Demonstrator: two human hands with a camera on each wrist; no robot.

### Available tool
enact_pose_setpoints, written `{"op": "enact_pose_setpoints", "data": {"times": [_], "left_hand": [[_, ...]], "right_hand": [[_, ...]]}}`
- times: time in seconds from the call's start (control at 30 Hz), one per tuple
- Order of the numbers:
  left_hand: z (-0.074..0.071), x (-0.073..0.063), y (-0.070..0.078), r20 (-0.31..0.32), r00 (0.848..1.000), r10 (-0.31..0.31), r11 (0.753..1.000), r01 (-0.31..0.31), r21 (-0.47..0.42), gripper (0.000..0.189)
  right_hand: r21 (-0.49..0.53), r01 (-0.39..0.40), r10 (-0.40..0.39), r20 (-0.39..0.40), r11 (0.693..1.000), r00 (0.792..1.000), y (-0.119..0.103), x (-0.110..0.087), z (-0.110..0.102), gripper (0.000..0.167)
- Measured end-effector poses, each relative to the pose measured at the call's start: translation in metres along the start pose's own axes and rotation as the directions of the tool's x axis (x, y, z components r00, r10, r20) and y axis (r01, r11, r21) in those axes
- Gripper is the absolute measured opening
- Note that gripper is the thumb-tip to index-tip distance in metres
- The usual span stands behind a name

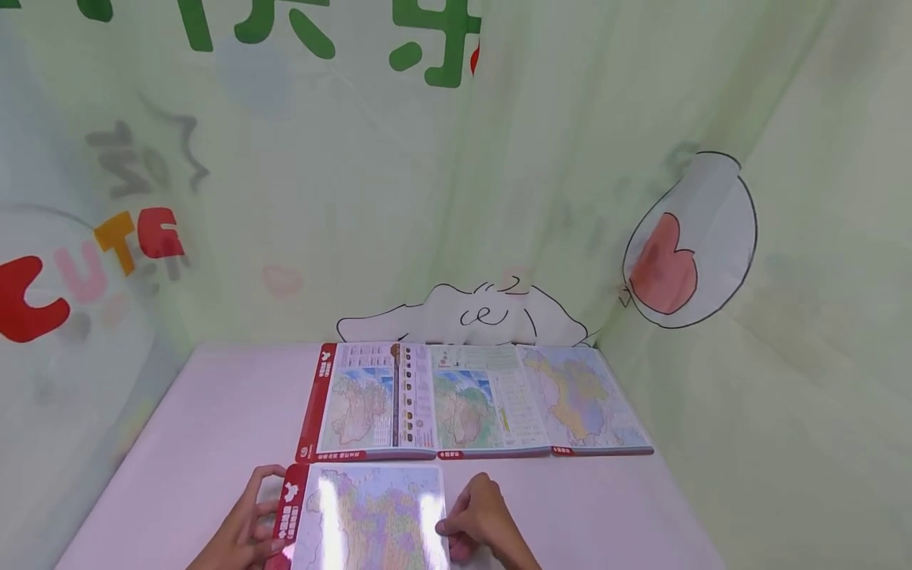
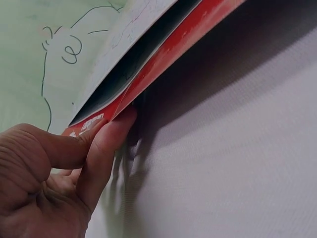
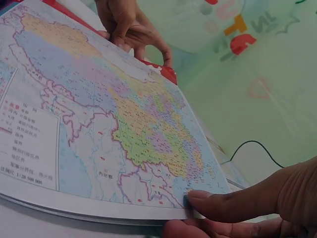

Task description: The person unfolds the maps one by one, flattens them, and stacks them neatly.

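A glossy folded map (image 1: 381,507) with a red left border lies at the front of the table, light glaring off its surface. My left hand (image 1: 245,526) pinches its red border between thumb and fingers, seen closely in the left wrist view, where gaps show between the folded layers (image 2: 143,59). At the opposite edge, my right hand (image 1: 480,518) pinches the map with the thumb on top and fingers below. The right wrist view shows the coloured map face (image 3: 143,114) tilted, with both hands at its edges.
Behind the held map, three more folded maps lie side by side: a red-bordered one (image 1: 359,408), a middle one (image 1: 463,408) and a right one (image 1: 580,396). The pale pink table (image 1: 178,451) meets a printed light-green curtain (image 1: 356,198) at the back and sides.
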State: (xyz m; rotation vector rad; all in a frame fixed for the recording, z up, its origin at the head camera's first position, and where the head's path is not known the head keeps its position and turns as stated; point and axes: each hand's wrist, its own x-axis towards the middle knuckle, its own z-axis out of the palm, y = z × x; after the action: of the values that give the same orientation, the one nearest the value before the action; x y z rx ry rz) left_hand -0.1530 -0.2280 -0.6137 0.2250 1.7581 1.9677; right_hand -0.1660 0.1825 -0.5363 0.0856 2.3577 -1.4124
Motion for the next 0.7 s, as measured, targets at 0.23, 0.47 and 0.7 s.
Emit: {"op": "enact_pose_setpoints", "data": {"times": [0.23, 0.47, 0.7], "left_hand": [[0.007, 0.003, 0.02, -0.099, 0.994, 0.055, 0.983, -0.037, 0.181, 0.096], [0.01, -0.001, 0.026, -0.071, 0.992, 0.107, 0.975, -0.09, 0.204, 0.093], [0.017, -0.005, 0.032, -0.073, 0.988, 0.134, 0.975, -0.118, 0.187, 0.09]], "right_hand": [[0.022, 0.001, -0.004, 0.134, 1.0, 0.991, -0.007, 0.006, -0.017, 0.02], [0.111, 0.05, -0.076, 0.243, 0.993, 0.967, -0.006, 0.003, -0.022, 0.015], [0.151, -0.008, -0.033, 0.265, 0.988, 0.964, -0.002, 0.0, -0.028, 0.013]]}}
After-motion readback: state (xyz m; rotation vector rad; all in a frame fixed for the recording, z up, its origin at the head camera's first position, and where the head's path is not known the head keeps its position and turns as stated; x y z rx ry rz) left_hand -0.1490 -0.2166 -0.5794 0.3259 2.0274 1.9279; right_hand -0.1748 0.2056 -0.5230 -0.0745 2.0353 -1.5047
